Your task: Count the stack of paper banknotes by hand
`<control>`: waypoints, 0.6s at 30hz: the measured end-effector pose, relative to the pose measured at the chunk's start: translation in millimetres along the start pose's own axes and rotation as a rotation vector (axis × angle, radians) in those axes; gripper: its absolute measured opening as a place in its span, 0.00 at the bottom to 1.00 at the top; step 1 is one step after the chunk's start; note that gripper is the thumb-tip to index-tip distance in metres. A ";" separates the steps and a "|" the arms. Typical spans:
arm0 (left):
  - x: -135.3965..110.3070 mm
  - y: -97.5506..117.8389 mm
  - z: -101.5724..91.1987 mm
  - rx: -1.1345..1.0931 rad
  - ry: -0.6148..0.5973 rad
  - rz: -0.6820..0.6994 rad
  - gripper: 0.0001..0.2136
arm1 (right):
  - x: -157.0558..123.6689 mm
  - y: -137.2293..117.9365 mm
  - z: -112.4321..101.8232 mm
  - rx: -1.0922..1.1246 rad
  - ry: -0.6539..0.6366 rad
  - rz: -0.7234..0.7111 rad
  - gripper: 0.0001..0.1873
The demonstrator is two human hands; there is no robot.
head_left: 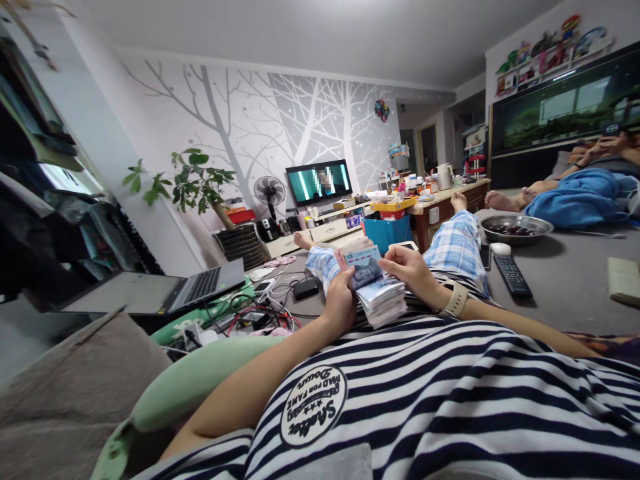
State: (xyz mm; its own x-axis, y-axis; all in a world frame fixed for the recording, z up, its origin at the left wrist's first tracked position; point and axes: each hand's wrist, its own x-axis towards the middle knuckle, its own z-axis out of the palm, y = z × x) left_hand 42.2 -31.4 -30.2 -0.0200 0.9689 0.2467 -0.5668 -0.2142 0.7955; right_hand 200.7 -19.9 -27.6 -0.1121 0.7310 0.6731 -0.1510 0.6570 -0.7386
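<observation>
A wall [240,127] painted with bare trees fills the far side of the room. In front spreads a grey seat [565,267], with a blue blanket [585,197] heaped beside another person's bare feet on the right. The person wears a striped shirt [450,400] and checked trousers [453,247], legs stretched forward. A leafy plant [193,180] stands on the left, and a television [320,181] is on beyond the feet. An open laptop [203,283] lies to the left, near tangled cables [260,313]. On the right sits a metal bowl [544,231] of dark round fruit. The left hand [341,300] is closed around banknotes [366,268] above the lap, its thumb pressed over their left edge. The right hand [413,267] is bent inward, fingertips drawn together at the notes' right edge; whether they pinch a note, I cannot tell. A thick stack of paper [383,307] is just below the banknotes, against the shirt. A black remote [513,275] lies near the bowl. A pale watch [456,299] circles the right wrist.
</observation>
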 end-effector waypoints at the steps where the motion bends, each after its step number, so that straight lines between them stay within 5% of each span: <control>1: -0.6 0.1 -0.8 0.020 -0.023 0.009 0.09 | 0.9 1.1 0.0 0.001 0.014 0.006 0.27; 18: 1.5 -1.0 0.7 0.006 0.004 -0.010 0.09 | -0.4 0.7 -3.2 -0.041 0.020 -0.089 0.22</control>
State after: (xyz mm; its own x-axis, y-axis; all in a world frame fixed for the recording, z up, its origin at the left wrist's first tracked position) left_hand 43.4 -29.8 -30.2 -0.0175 0.9713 0.2370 -0.5621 -0.2056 0.8011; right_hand 203.8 -19.1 -28.5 -0.0809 0.6729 0.7353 -0.1191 0.7260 -0.6774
